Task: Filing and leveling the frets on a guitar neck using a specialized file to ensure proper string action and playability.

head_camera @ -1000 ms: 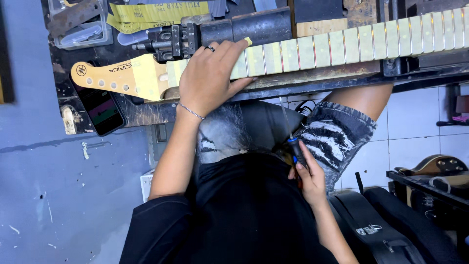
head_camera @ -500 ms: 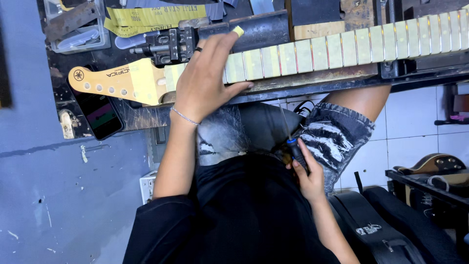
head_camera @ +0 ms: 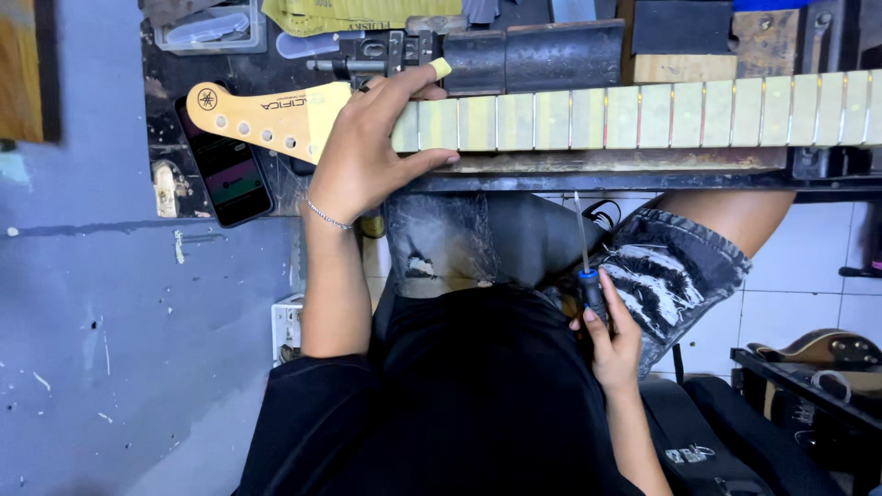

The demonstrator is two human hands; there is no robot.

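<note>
- Head view looks down on a guitar neck lying lengthwise across the counter, its pale headstock pointing left and the fretboard running off the right edge.
- Left hand drapes over the neck just where headstock meets fretboard; its grip is closed around the neck, thumb along the near edge and fingers over the top, seemingly to keep the wood from shifting.
- Right hand rests low by the lap, well apart from the counter, its grip wrapped around a screwdriver with a dark handle and thin metal shaft pointing up toward the neck.
- Fretboard shows pale yellowish blocks between thin bright frets, likely masking tape protecting the wood; the headstock is smooth light maple with a row of empty round tuner holes.
- Dark metal vise sits just behind the neck, touching or nearly so; I cannot tell if it clamps it.
- Phone with a lit screen lies on the counter just below the headstock.
- Counter surface is dark, scuffed and stained.
- Person wears a black shirt and worn, patterned denim shorts.
</note>
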